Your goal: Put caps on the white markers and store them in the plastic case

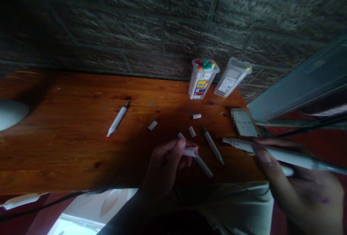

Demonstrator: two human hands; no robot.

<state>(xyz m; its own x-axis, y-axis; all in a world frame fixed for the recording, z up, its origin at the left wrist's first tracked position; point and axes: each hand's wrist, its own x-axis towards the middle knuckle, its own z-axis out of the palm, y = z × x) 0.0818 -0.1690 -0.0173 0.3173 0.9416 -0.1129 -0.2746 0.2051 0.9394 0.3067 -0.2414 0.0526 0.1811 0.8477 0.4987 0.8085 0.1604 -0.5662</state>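
My left hand [168,161] pinches a white marker cap [191,151], its hollow end facing right. In my right hand [300,188], at the right, is a white marker [287,156] with its uncapped tip pointing left. Another white rounded piece [286,170] shows below it, partly hidden by my fingers. Behind my left hand lies a white marker [204,166]. To its right rests an uncapped marker [213,145] with dark tips. Loose caps lie beyond: one with a blue end [196,116], one with a red end [192,131] and a plain one [152,125].
Farther left on the wooden table [73,130] lies a marker [117,120] with a pink tip. Near the brick wall stand a clear case full of markers [202,79] and a second case [232,78] with a yellow-ended marker. A phone [245,123] lies by the right edge.
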